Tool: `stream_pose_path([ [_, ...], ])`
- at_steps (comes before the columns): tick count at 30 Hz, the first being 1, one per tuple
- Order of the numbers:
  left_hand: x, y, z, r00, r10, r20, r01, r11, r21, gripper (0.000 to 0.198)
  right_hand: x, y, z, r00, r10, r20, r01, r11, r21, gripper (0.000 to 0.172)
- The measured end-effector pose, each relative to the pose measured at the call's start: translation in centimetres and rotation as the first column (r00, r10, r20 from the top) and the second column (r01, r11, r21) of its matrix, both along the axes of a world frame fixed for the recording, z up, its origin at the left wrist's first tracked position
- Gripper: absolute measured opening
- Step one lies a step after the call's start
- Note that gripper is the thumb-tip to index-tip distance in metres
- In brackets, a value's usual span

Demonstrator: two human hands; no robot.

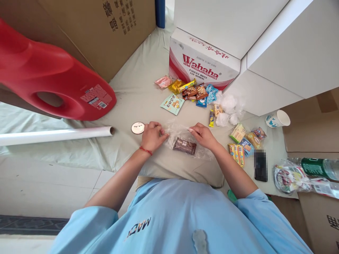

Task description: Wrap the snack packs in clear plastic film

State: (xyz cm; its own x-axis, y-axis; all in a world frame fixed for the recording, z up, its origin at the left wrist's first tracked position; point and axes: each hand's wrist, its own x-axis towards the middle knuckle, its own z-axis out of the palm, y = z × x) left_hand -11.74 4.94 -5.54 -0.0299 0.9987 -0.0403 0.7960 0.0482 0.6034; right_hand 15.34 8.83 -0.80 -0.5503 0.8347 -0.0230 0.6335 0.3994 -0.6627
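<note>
A clear plastic bag (pixel 178 131) lies on the pale cloth, with a brown snack packet (pixel 184 146) inside or under its near part. My left hand (pixel 153 135) pinches the bag's left edge. My right hand (pixel 203 135) pinches its right edge, so the film is stretched between both hands. A red string circles my left wrist. A small round tin lid (pixel 137 127) sits just left of my left hand.
Several snack packets (pixel 194 92) lie before a Wahaha carton (pixel 201 61), more packets (pixel 245 143) at my right. Nearby are crumpled plastic bags (pixel 227 109), a paper cup (pixel 277 119), a phone (pixel 260 165), a green bottle (pixel 317 167), a white tube (pixel 55 134) and a red plastic seat (pixel 50 77).
</note>
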Motion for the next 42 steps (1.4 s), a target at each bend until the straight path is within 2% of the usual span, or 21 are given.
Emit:
stream_pose_path([
  [1,0.4,0.1,0.0,0.999,0.012,-0.039,-0.012,1.0,-0.012,0.027,-0.1,-0.4,0.5,0.999,0.007,0.041,-0.007,1.0,0.008,0.042],
  [3,0.9,0.2,-0.1,0.995,0.026,-0.097,-0.026,1.0,-0.004,0.05,-0.6,-1.5,1.5,0.986,0.023,0.166,-0.026,1.0,0.016,0.043],
  [5,1.2,0.2,0.0,0.989,0.051,-0.138,-0.052,0.999,0.001,0.068,-1.5,-3.1,2.5,0.94,0.052,0.336,-0.06,0.998,0.013,0.046],
  [7,1.2,0.3,0.1,0.984,0.056,-0.168,-0.062,0.998,-0.032,0.059,-2.5,-4.8,3.2,0.863,0.101,0.495,-0.117,0.993,0.001,0.049],
  [10,0.8,0.4,0.2,0.985,0.028,-0.172,-0.042,0.996,-0.081,0.022,-3.5,-6.9,3.3,0.759,0.18,0.626,-0.205,0.978,-0.032,0.049],
  [13,-0.1,0.0,0.3,0.995,0.035,-0.088,-0.037,0.999,-0.027,0.014,-3.6,-7.9,2.7,0.716,0.219,0.663,-0.246,0.968,-0.055,0.052],
  [16,-0.7,-0.8,0.7,0.997,0.055,0.058,-0.056,0.998,0.012,0.012,-3.0,-8.2,2.0,0.726,0.24,0.645,-0.267,0.962,-0.057,0.056],
  [18,-0.8,-1.3,1.2,0.977,0.085,0.198,-0.074,0.995,-0.06,0.014,-2.6,-8.2,1.7,0.739,0.25,0.626,-0.273,0.96,-0.061,0.059],
  [21,-0.2,-1.8,2.1,0.89,0.127,0.437,-0.049,0.982,-0.184,0.023,-2.3,-8.2,1.6,0.761,0.264,0.593,-0.264,0.96,-0.089,0.062],
  [24,0.8,-1.9,3.0,0.807,0.124,0.578,-0.019,0.983,-0.184,0.03,-2.3,-8.2,1.5,0.793,0.268,0.547,-0.254,0.962,-0.102,0.059],
  [26,1.8,-2.0,3.7,0.838,0.11,0.534,-0.023,0.986,-0.166,0.042,-2.3,-8.1,1.5,0.808,0.269,0.525,-0.258,0.962,-0.096,0.057],
  [28,3.2,-2.3,4.4,0.928,0.082,0.363,-0.026,0.987,-0.158,0.058,-2.5,-8.0,1.4,0.816,0.268,0.512,-0.263,0.961,-0.083,0.055],
  [30,4.6,-2.6,4.8,0.988,0.047,0.15,-0.022,0.986,-0.168,0.069,-2.6,-8.0,1.4,0.826,0.263,0.499,-0.266,0.962,-0.067,0.053],
  [33,5.9,-2.7,4.7,1.0,0.021,-0.012,-0.023,0.984,-0.177,0.07,-2.8,-8.1,1.4,0.839,0.252,0.483,-0.253,0.965,-0.064,0.054],
  [35,5.5,-2.8,3.9,0.999,0.038,0.02,-0.034,0.985,-0.171,0.058,-2.6,-8.2,1.4,0.853,0.242,0.461,-0.229,0.97,-0.085,0.058],
  [38,3.2,-3.0,2.4,0.97,0.145,0.197,-0.106,0.975,-0.197,0.051,-1.9,-8.2,1.3,0.908,0.24,0.343,-0.21,0.97,-0.121,0.059],
  [40,1.7,-3.5,1.7,0.9,0.254,0.355,-0.182,0.957,-0.224,0.057,-1.3,-8.2,1.1,0.942,0.254,0.217,-0.228,0.964,-0.138,0.057],
  [42,1.3,-4.1,1.8,0.814,0.318,0.486,-0.225,0.944,-0.241,0.054,-0.9,-8.1,0.9,0.96,0.258,0.112,-0.24,0.959,-0.151,0.055],
])
